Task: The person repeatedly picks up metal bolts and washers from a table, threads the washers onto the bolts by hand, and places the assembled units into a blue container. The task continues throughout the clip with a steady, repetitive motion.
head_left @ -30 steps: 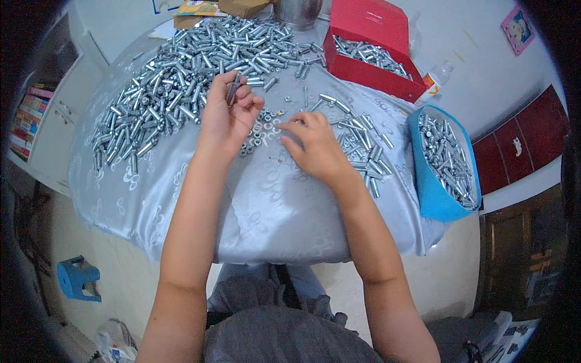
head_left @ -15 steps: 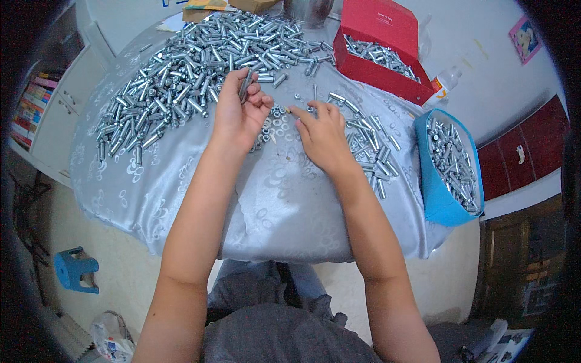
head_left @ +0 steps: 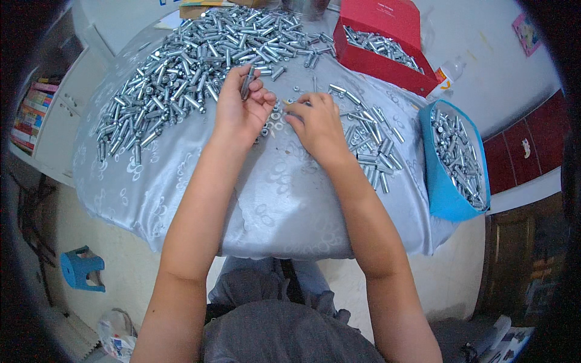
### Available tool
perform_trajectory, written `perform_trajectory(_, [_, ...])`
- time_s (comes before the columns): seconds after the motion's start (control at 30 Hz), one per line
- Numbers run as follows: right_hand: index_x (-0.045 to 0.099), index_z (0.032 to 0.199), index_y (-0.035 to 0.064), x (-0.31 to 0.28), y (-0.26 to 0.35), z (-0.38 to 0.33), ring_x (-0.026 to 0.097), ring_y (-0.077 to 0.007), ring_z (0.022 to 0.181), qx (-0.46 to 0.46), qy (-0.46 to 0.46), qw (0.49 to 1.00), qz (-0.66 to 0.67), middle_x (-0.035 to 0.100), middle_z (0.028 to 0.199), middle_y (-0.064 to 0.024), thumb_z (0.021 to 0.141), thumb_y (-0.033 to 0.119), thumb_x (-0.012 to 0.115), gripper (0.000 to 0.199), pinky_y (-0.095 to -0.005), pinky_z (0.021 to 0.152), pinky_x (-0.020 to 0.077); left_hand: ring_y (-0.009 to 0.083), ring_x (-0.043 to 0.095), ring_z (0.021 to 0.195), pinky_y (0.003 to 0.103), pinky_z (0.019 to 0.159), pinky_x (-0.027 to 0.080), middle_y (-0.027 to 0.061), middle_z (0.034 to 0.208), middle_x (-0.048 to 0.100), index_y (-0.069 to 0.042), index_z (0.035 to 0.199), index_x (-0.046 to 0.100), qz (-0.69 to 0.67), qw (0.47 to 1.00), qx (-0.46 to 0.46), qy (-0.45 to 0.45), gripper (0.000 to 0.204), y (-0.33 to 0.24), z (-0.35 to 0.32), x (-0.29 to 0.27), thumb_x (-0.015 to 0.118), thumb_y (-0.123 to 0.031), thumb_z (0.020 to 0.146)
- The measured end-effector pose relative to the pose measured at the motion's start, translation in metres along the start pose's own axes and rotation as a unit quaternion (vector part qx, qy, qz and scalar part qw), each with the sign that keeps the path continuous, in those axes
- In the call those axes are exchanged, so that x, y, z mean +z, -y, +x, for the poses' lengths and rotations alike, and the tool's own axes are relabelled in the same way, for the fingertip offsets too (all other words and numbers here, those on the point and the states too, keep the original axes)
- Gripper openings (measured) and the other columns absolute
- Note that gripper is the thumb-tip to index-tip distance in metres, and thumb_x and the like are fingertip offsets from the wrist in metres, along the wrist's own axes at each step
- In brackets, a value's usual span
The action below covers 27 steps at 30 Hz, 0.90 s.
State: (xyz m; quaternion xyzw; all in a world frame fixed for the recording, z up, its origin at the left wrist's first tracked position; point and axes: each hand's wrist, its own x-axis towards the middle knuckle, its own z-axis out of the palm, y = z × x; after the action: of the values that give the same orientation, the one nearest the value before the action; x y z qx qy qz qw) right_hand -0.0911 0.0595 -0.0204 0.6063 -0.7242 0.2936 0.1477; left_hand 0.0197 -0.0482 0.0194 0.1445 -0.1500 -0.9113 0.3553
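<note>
My left hand (head_left: 242, 112) is closed around a silver expansion bolt (head_left: 247, 83), which stands nearly upright between thumb and fingers. Just behind it spreads a large heap of similar bolts (head_left: 181, 66). To its right, my right hand (head_left: 319, 124) is palm down with the fingers bent and drawn together at the tips. Those fingertips are over a small group of washers and nuts (head_left: 276, 116); whatever they pinch is hidden. Beyond my right hand lies a looser group of bolts (head_left: 376, 136).
A red box (head_left: 387, 66) with its lid raised holds more bolts at the back right. The blue bin (head_left: 457, 209) at the right edge is full of them. A grey patterned cloth (head_left: 278, 206) covers the table. A blue stool (head_left: 83, 268) stands on the floor at left.
My right hand's fingers have curled in and drawn together over the washers. The left hand keeps its bolt, now turned a little more upright. The view has shifted slightly.
</note>
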Motion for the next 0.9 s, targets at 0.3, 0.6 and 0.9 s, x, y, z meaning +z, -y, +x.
perform_trajectory(0.3, [0.062, 0.075, 0.0045, -0.003, -0.002, 0.003, 0.053, -0.0274, 0.081, -0.006, 0.021, 0.999, 0.025, 0.059, 0.079, -0.0089, 0.070, 0.016, 0.061, 0.012, -0.0393, 0.073, 0.0404, 0.0083, 0.035, 0.049, 0.022, 0.050, 0.036, -0.0015, 0.058, 0.038, -0.002, 0.082, 0.048, 0.008, 1.000, -0.016, 0.001, 0.017, 0.002, -0.002, 0.001, 0.058, -0.016, 0.077])
perform_trajectory(0.6, [0.060, 0.074, 0.0020, -0.008, -0.005, 0.003, 0.056, -0.0296, 0.075, -0.013, -0.026, 0.998, 0.053, 0.059, 0.076, -0.0124, 0.072, 0.013, 0.058, 0.011, -0.0386, 0.069, 0.0425, 0.0092, 0.037, 0.051, 0.022, 0.051, 0.037, -0.0002, 0.059, 0.041, -0.002, 0.082, 0.047, 0.039, 0.998, -0.035, 0.020, 0.018, 0.004, 0.000, -0.003, 0.057, -0.017, 0.078])
perform_trajectory(0.9, [0.063, 0.082, 0.0030, -0.027, 0.004, 0.013, 0.058, -0.0149, 0.069, 0.073, -0.192, 0.927, 0.313, 0.062, 0.077, -0.0073, 0.073, 0.008, 0.061, 0.011, -0.0257, 0.063, 0.0430, 0.0084, 0.041, 0.053, 0.022, 0.052, 0.041, -0.0016, 0.060, 0.042, -0.006, 0.077, 0.049, 0.268, 0.957, -0.099, 0.052, 0.018, 0.019, -0.009, 0.003, 0.056, -0.022, 0.079])
